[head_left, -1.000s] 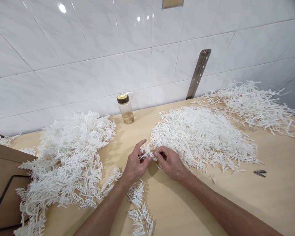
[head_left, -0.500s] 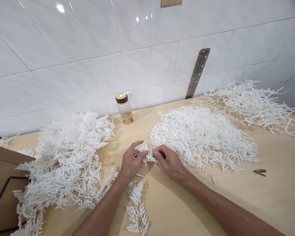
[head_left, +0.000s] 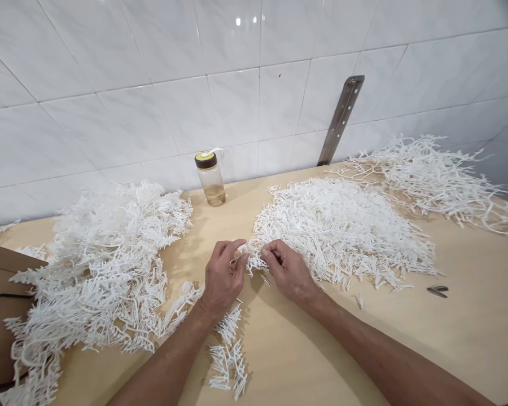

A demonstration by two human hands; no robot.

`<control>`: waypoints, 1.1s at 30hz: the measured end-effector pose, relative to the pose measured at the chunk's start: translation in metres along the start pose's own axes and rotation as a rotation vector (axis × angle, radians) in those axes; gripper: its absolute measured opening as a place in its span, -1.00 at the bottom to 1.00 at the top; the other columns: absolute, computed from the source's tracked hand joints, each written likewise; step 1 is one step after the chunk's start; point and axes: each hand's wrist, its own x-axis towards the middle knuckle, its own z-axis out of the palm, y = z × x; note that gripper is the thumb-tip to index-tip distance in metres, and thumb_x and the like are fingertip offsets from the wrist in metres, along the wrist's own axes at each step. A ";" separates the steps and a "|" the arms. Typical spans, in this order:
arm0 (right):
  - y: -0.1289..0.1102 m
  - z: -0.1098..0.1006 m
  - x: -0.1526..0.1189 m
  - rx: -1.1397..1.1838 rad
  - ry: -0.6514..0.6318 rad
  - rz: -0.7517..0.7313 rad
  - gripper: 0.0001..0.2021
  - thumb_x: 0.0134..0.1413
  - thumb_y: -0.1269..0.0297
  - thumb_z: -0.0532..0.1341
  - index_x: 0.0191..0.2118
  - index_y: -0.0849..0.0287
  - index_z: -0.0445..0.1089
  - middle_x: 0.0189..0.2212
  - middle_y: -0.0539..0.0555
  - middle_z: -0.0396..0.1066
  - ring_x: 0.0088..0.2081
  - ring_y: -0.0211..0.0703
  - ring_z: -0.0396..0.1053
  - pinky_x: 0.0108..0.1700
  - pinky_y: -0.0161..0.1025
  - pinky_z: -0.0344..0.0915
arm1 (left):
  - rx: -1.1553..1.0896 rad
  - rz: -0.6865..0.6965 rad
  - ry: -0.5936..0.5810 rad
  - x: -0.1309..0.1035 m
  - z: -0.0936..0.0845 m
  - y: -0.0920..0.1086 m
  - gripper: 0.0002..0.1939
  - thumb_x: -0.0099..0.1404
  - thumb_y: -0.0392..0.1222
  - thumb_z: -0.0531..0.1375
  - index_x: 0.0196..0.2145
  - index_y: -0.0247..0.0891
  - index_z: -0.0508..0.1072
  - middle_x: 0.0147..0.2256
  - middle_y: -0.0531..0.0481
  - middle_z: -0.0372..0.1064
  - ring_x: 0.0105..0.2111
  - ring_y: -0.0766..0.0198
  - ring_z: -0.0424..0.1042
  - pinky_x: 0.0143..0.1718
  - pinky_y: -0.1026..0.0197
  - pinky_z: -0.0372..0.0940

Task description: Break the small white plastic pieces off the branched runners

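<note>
Pale wood table against white tiled wall, left hand and right hand pinching one white sprig together at centre, probably plastic, piles at 9 and 1, bottle at 12.

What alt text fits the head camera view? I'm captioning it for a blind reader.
Two bare hands, left hand and right hand, pinch a small white plastic piece between them over a wooden table. Heaps of white plastic pieces lie to the left, centre and far right; a bottle stands by the tiled wall.
</note>
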 end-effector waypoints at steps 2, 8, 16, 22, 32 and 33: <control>0.001 0.000 0.001 0.012 0.004 0.014 -0.71 0.23 0.00 0.09 -0.34 0.13 0.26 -0.62 -0.10 0.13 -0.57 -0.27 0.07 -0.50 -0.29 0.05 | 0.048 0.073 -0.010 -0.002 0.001 -0.001 -0.82 0.35 -0.20 0.14 -0.17 -0.20 0.51 -0.24 -0.08 0.30 -0.31 0.28 0.35 -0.33 0.28 0.33; 0.002 -0.001 0.002 0.029 0.018 0.001 -0.74 0.23 0.04 0.11 -0.35 0.13 0.27 -0.62 -0.10 0.12 -0.57 -0.27 0.07 -0.50 -0.30 0.07 | 0.044 0.161 -0.028 -0.003 0.004 -0.002 -0.85 0.33 -0.21 0.17 -0.24 -0.20 0.57 -0.17 -0.11 0.29 -0.16 0.19 0.36 -0.10 0.13 0.33; 0.001 0.003 0.002 -0.014 0.051 -0.014 -0.73 0.20 0.04 0.13 -0.33 0.16 0.32 -0.54 -0.02 0.32 -0.50 -0.22 0.24 -0.43 -0.28 0.18 | 0.077 0.152 -0.084 -0.005 0.004 0.002 -0.94 0.24 -0.26 0.26 -0.29 -0.23 0.51 -0.33 -0.03 0.31 -0.26 0.22 0.36 -0.20 0.17 0.33; 0.000 0.002 0.001 0.044 0.009 -0.021 -0.71 0.19 0.02 0.14 -0.30 0.17 0.35 -0.50 0.01 0.37 -0.48 -0.21 0.30 -0.43 -0.27 0.24 | 0.166 0.100 -0.118 -0.008 0.005 0.002 -0.98 0.25 -0.26 0.23 -0.34 -0.24 0.46 -0.35 -0.01 0.39 -0.36 0.27 0.41 -0.29 0.22 0.31; 0.000 -0.002 0.001 0.016 -0.055 -0.013 -0.71 0.15 0.04 0.18 -0.29 0.18 0.45 -0.52 0.01 0.40 -0.50 -0.21 0.29 -0.45 -0.28 0.23 | 0.141 0.031 -0.020 -0.001 0.001 -0.001 -0.90 0.26 -0.25 0.22 -0.43 -0.24 0.43 -0.43 0.03 0.39 -0.43 0.31 0.38 -0.35 0.25 0.27; -0.001 -0.002 0.001 0.007 -0.037 -0.007 -0.71 0.15 0.04 0.18 -0.31 0.18 0.45 -0.52 0.01 0.39 -0.50 -0.21 0.28 -0.45 -0.28 0.23 | 0.136 0.037 -0.016 -0.001 0.001 -0.001 -0.91 0.26 -0.26 0.21 -0.42 -0.24 0.42 -0.42 0.03 0.38 -0.44 0.32 0.37 -0.36 0.26 0.26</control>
